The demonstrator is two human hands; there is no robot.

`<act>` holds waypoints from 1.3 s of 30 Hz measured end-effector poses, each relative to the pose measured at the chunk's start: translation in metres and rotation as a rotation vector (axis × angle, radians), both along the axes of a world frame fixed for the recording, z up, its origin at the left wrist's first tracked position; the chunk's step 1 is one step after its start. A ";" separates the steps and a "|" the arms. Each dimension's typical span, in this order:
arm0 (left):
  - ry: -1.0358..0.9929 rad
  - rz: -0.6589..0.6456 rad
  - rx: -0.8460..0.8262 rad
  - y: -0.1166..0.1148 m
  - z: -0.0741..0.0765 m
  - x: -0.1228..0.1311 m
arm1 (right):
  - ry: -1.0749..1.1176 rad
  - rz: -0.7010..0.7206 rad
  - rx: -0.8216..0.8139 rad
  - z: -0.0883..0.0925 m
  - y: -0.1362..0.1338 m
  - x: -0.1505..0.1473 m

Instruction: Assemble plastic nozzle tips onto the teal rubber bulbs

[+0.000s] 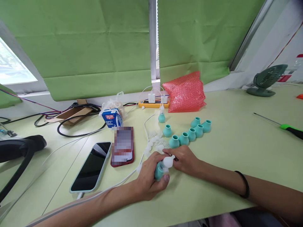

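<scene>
My left hand (pixel 151 176) is wrapped round a teal rubber bulb (pixel 159 171), its open mouth tilted up. A white translucent rounded piece with a narrow tip (pixel 168 162) sits beside the bulb's mouth; whether it is attached I cannot tell. Close against that tip, my right hand (pixel 186 160) has its fingers curled together, with a small dark bit showing by them; what they hold is unclear. Just beyond both hands lies a pile of clear and white small parts (pixel 153 143). Several teal bulbs (pixel 184 138) stand mouth-up behind my right hand.
A teal bulb with a white top (pixel 161 117) stands near the power strip (pixel 144 104). Red bubble wrap (pixel 184 94) lies behind. Two phones (pixel 92 167), a milk carton (pixel 112 118) and cables are leftward; a screwdriver (pixel 280 126) and small fan (pixel 266 80) are rightward.
</scene>
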State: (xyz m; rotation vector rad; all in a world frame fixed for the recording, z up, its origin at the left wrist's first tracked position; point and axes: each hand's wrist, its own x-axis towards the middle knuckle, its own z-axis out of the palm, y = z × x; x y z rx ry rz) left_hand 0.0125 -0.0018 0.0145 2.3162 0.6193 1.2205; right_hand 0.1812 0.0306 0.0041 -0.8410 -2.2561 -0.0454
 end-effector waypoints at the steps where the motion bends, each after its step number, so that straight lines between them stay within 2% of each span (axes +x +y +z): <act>1: 0.019 0.009 -0.009 0.000 0.000 0.000 | 0.016 0.016 -0.001 0.000 0.000 0.000; 6: 0.059 0.056 -0.068 -0.001 0.001 -0.001 | 0.226 0.073 0.016 0.005 -0.003 0.000; 11: 0.077 0.102 -0.194 -0.001 0.005 0.000 | 0.407 0.285 -0.318 0.020 -0.014 0.005; 13: 0.122 0.118 -0.188 -0.001 0.006 0.002 | 0.419 0.333 -0.444 0.023 -0.017 0.005; 16: 0.199 0.146 -0.147 0.000 0.005 0.005 | 0.429 0.292 -0.529 0.025 -0.019 0.002; 20: 0.226 0.199 -0.135 0.000 0.002 0.007 | 0.459 0.205 -0.460 0.022 -0.019 -0.002; 23: 0.210 0.215 -0.085 0.001 -0.001 0.007 | 0.437 0.160 -0.500 0.020 -0.018 -0.002; 25: 0.197 0.223 -0.039 0.002 -0.003 0.007 | 0.432 0.186 -0.633 0.018 -0.017 -0.001; 30: 0.172 0.207 0.001 0.002 -0.005 0.006 | 0.590 0.244 -1.185 0.018 -0.009 -0.004; 32: 0.160 0.151 0.026 0.000 -0.003 0.006 | 0.675 0.205 -1.276 0.020 -0.003 -0.004; 34: 0.139 0.102 0.041 -0.002 -0.001 0.005 | 0.683 0.126 -1.208 0.022 0.002 -0.001; 35: 0.126 0.100 0.025 -0.002 0.000 0.004 | 0.623 0.089 -1.103 0.022 0.004 0.001; 39: 0.016 0.187 -0.147 -0.001 0.003 0.001 | 0.072 -0.038 -0.433 0.023 0.004 0.009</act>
